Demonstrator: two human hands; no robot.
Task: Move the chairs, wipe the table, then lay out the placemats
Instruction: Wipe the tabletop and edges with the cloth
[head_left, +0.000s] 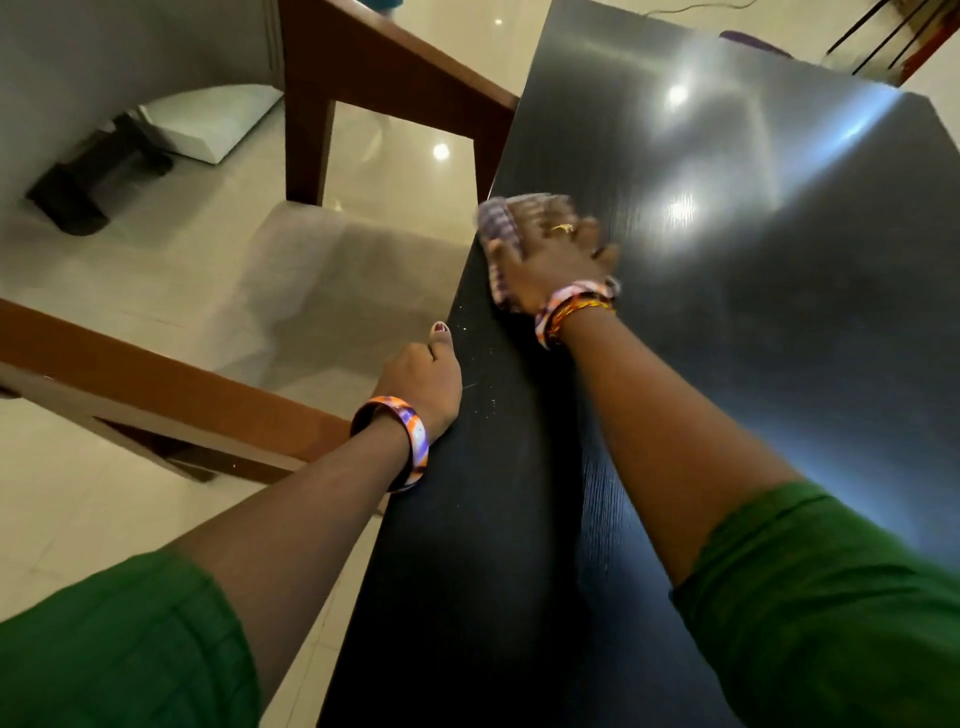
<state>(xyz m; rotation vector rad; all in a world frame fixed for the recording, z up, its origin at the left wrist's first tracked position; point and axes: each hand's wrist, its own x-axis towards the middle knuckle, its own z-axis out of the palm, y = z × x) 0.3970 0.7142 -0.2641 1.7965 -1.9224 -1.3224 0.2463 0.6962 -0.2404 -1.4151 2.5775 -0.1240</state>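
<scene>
A glossy black table (753, 322) fills the right half of the head view. My right hand (553, 260) presses a striped purple-and-white cloth (498, 223) flat on the tabletop near its left edge; hand and cloth are motion-blurred. My left hand (423, 379) grips the table's left edge, thumb on top, fingers hidden under the rim. A wooden chair with a beige seat (332, 280) stands just left of the table, its brown frame (171, 400) near my left forearm. Small white specks dot the tabletop beside my left hand.
Cream floor tiles (156, 244) stretch to the left. A grey sofa with a dark foot (88, 171) sits at upper left. A purple object (748, 39) peeks over the table's far edge, and thin dark rods (878, 36) stand at upper right.
</scene>
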